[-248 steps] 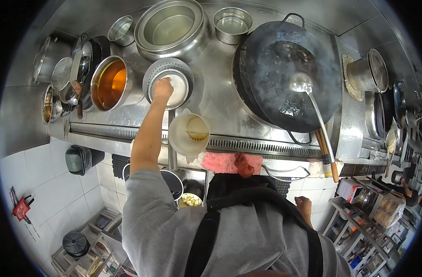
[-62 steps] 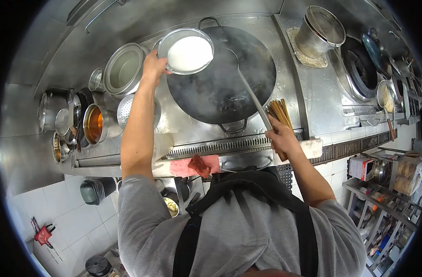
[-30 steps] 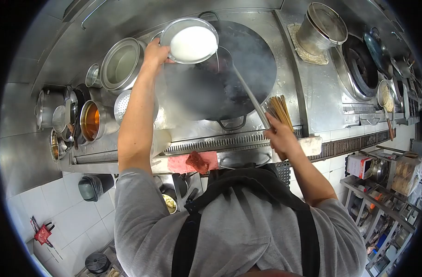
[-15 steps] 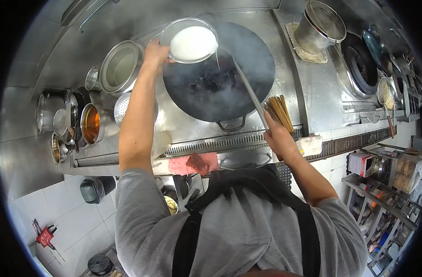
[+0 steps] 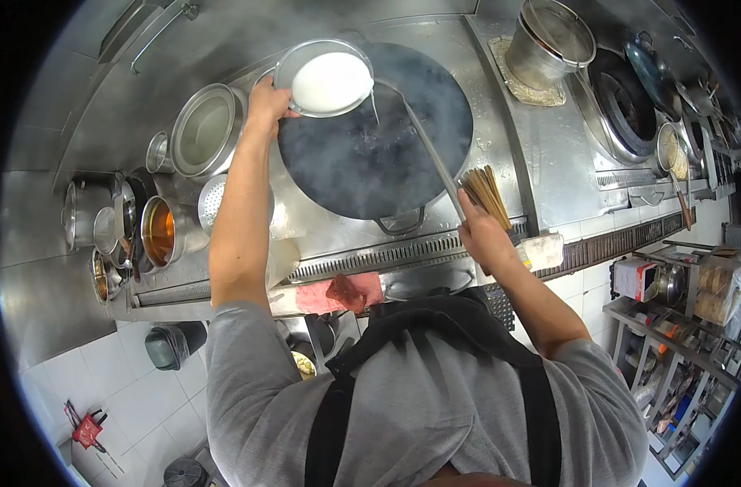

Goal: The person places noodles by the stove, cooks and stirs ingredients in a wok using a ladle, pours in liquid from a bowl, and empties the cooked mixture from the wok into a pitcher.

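Pouring's underway, if only a trickle: a thin white strand is dropping off the lip of the round metal bowl of white liquid, over the wide black round wok. The bowl is tipped away from the left hand, and that strand means the liquid's leaving it bit by bit, with plenty left inside.

Left hand has its fingers closed around the bowl's rim and side, holding it up over the far-left part of the wok. The right hand is wrapped round the long metal cooking tool, which slants away from that hand to the far side of the wok. Can't really tell what its far end is doing with all the steam.

Just beyond the right hand there's a bundle of thin brown sticks. Between the two hands, closer to the body, a pink cloth lies on the front edge of the steel table with a crumpled dark red cloth or pad on top. Left of the left hand and nearer the body are a steel pan full of holes and a deep steel pot of amber liquid.
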